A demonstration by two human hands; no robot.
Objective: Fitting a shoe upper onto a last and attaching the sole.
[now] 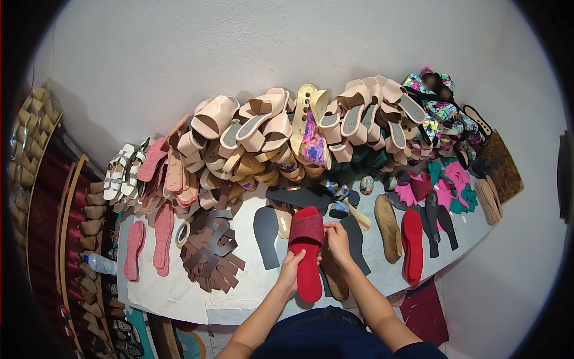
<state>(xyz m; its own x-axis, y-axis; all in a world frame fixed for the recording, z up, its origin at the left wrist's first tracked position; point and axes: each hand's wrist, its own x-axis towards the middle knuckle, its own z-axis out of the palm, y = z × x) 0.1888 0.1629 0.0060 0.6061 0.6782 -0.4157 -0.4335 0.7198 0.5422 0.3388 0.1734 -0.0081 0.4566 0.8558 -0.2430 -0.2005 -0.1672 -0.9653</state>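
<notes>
A red slide sandal (310,278) with a dark red textured strap (307,230) is held up over the near middle of the table. My left hand (291,270) is closed round the left edge of its sole, thumb on top. At the strap's right edge, the fingers of my right hand (338,242) are bent and pinched against the sandal. Part of a brown shoe last (338,284) shows beneath the sandal and my right wrist. Dark grey soles lie on both sides, one grey sole (266,236) to the left. Farther right are another brown last (388,230) and red soles (412,245).
Piled pale pink heeled sandals (257,122) line the wall behind the table (167,296). Brown strap pieces (212,251), a tape roll (183,234) and pink soles (162,239) lie left. Pink and green scraps (455,179) are at right. Shelves of lasts (91,227) stand far left.
</notes>
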